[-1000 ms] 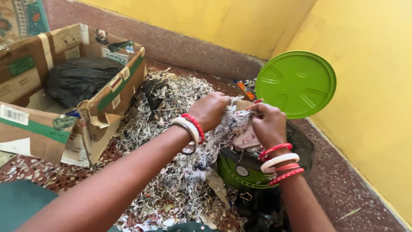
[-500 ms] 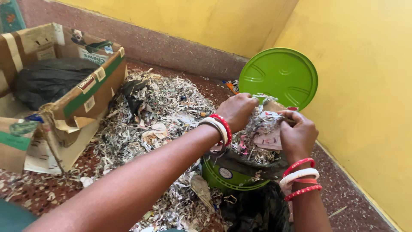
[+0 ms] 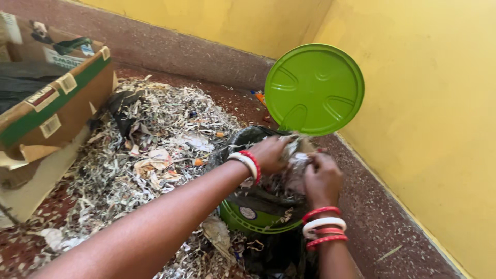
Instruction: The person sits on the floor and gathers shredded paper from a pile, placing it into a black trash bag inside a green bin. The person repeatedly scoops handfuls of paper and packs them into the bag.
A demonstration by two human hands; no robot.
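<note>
A: Walls (image 3: 423, 103) first, two of them, both yellow, meeting in a corner above a speckled reddish floor (image 3: 382, 227).

B: And on that floor?

A: One wide heap of shredded paper (image 3: 139, 155), grey-white, lying between a carton and a bin. One carton (image 3: 46, 108), brown card with a green band along its side, at the left edge. It carries several small stickers: a white rectangular one on the side wall, another at the top corner, and one red and white one on the rim. A dark bag (image 3: 20, 88) lies inside it.

B: The bin?

A: One green bin (image 3: 253, 217), round, lined with a black bag (image 3: 243, 139). A small round sticker sits on its rim. Its one lid (image 3: 314, 89), a bright green disc, stands upright behind it, close to the right wall.

B: The hands?

A: Two, both over the bin's mouth. The left arm reaches in from the lower left; the left hand (image 3: 268, 154) is curled, fingers closed on a wad of shreds (image 3: 294, 160). The right hand (image 3: 323, 178) comes up from below, knuckles upward, fingers also closed on that wad from the other side. The wad sits between both hands, just above the liner.

B: Bangles?

A: Two on the left wrist, one white and one red. Four on the right: red, white, red, red.
</note>
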